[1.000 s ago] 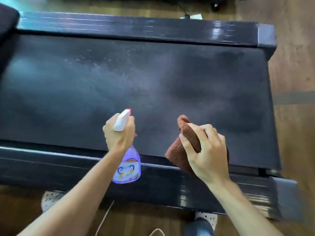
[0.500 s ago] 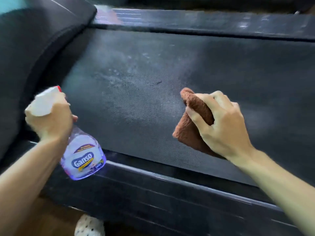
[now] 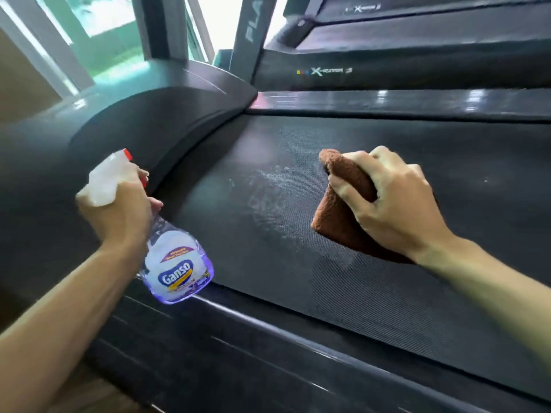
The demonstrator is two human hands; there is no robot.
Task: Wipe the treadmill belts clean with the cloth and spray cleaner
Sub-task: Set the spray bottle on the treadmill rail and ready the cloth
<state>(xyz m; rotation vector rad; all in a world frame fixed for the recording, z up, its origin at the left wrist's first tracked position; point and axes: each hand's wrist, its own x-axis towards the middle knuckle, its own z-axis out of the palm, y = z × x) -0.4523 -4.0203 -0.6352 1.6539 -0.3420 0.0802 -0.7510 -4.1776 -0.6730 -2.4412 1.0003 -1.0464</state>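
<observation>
The black textured treadmill belt (image 3: 372, 293) fills the middle of the view, with a whitish wet patch of spray (image 3: 274, 189) near its front end. My left hand (image 3: 119, 210) grips a clear spray bottle (image 3: 176, 263) with a white trigger head, held over the near side rail at the left. My right hand (image 3: 396, 198) grips a folded brown cloth (image 3: 337, 216) and holds it against the belt, just right of the wet patch.
The curved black motor hood (image 3: 143, 120) rises at the belt's left end, with grey uprights (image 3: 161, 25) behind it. The glossy near side rail (image 3: 298, 347) runs along the bottom. A second treadmill (image 3: 387, 67) stands beyond the far rail. Windows lie at the upper left.
My view has swung left and up along the belt to its front end. Both hands moved with it, still holding bottle and cloth. The hood and uprights have come into sight.
</observation>
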